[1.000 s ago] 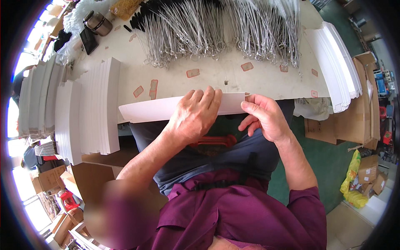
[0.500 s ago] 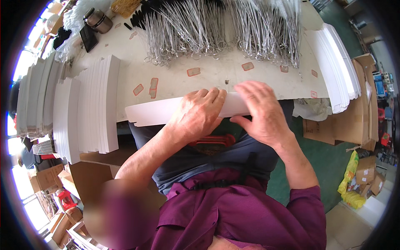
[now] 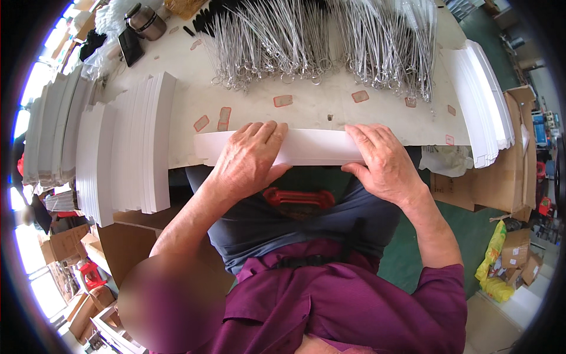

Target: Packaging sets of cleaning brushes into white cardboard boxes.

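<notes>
A long, narrow white cardboard piece [image 3: 315, 146], folded along its length, lies along the near edge of the table [image 3: 194, 112]. My left hand [image 3: 250, 154] grips it left of its middle, fingers over the top and thumb at the near side. Around the right end closes my right hand [image 3: 383, 162], with its fingers on top and thumb below. The fingers hide parts of the piece, including its right end. Beyond my hands lie two heaps of thin metal rods with ring ends, the left heap [image 3: 271, 47] and the right heap [image 3: 383, 53].
Stacks of similar white cardboard pieces stand at the left [image 3: 132, 144] and the right [image 3: 480, 106]. A metal flask [image 3: 146, 22] and a dark phone [image 3: 130, 47] sit at the far left. An open brown carton [image 3: 513, 159] stands to the right. A red handle-shaped thing [image 3: 299, 197] is below the table edge.
My left hand has slid left along the cardboard piece, and my right hand has come down onto its right end. The piece has shifted a little right and lies straighter.
</notes>
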Tool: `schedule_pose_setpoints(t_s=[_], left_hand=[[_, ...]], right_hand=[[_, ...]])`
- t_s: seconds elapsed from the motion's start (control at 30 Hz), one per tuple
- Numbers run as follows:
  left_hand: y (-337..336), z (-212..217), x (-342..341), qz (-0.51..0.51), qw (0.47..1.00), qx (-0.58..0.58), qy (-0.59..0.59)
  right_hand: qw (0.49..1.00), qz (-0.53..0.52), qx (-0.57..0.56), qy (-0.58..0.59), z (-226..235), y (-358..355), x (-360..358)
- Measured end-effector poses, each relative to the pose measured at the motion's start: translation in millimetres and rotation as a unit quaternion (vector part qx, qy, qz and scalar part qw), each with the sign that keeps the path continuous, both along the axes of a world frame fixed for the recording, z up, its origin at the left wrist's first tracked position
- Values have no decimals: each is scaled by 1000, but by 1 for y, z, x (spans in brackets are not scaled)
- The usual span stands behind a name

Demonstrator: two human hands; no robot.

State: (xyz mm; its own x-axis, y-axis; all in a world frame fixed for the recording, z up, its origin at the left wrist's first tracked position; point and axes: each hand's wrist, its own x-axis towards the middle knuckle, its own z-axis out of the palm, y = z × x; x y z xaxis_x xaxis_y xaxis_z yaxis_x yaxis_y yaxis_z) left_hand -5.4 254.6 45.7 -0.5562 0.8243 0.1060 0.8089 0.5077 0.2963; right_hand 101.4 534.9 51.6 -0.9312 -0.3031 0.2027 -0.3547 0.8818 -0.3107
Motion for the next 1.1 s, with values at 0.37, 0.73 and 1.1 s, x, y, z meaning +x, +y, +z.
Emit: schedule_pose_setpoints(t_s=[0.37, 0.73, 1.1], left_hand=[[20, -7, 5, -6, 998, 46, -36], [9, -9, -14, 41, 998, 54, -13], [16, -40, -1, 84, 987, 134, 40]], right_hand=[[998, 51, 36, 27, -14, -20, -18], [996, 50, 25, 62, -20, -8, -42], [997, 25, -33, 69, -42, -8, -39]])
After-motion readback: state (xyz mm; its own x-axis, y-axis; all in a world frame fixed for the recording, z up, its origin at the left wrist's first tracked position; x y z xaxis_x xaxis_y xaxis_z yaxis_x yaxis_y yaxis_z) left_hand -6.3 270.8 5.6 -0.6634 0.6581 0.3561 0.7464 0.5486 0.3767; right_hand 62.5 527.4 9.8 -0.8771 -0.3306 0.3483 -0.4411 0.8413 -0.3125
